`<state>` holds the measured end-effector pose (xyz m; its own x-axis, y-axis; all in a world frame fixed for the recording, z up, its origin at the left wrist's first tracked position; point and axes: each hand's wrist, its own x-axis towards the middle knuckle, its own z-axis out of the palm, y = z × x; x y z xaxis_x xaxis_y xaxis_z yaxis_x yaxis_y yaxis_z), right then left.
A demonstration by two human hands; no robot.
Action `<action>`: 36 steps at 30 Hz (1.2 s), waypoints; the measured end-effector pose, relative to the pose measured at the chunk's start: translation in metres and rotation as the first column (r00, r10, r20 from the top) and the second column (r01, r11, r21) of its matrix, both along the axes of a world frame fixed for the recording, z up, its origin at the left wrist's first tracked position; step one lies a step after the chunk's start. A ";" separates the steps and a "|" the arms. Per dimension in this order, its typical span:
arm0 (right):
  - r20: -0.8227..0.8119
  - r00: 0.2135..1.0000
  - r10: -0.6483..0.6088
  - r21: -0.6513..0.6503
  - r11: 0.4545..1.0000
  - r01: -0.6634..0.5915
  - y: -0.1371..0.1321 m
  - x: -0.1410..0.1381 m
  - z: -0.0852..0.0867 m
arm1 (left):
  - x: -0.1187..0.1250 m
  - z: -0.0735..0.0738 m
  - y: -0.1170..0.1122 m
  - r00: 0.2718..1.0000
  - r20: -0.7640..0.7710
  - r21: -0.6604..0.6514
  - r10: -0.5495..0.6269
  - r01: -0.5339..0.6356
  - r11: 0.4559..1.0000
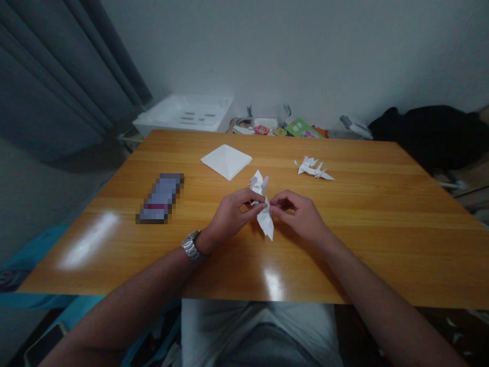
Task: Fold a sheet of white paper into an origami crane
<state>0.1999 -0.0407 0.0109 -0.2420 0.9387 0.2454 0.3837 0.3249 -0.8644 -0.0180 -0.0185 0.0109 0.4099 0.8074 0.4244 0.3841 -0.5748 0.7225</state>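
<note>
Between my hands, above the middle of the table, is a white folded paper figure (265,219) with several pointed flaps. My left hand (233,213), with a metal watch (194,246) on the wrist, pinches its left side between thumb and fingers. From the right, my right hand (300,211) pinches the figure's edge, thumb and fingertips close together. One pointed part sticks up beyond my fingers and another points down toward me. My fingertips hide the middle of the figure.
A folded white paper diamond (226,162) and another folded paper figure (314,168) lie farther back on the wooden table (367,229). A blurred-out phone (160,199) lies left. Behind the table are a white tray (187,114), a green packet (303,128) and dark cloth (431,135).
</note>
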 end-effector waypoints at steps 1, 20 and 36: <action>-0.005 1.000 -0.010 -0.005 1.000 0.010 0.000 -0.001 0.000 | 0.000 0.000 0.000 1.000 0.000 0.002 0.002 -0.002 1.000; 0.076 0.996 0.051 0.022 0.998 -0.053 0.003 -0.002 -0.006 | -0.004 -0.004 0.004 0.996 -0.083 -0.065 -0.044 0.038 0.997; 0.135 0.990 0.045 0.047 0.998 -0.052 0.005 0.001 -0.005 | -0.007 -0.001 0.008 0.976 -0.218 0.055 0.012 0.000 0.998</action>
<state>0.2006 -0.0362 0.0062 -0.3211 0.9121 0.2547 0.4775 0.3882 -0.7882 -0.0251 -0.0106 0.0104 0.4930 0.7882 0.3684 0.5327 -0.6083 0.5885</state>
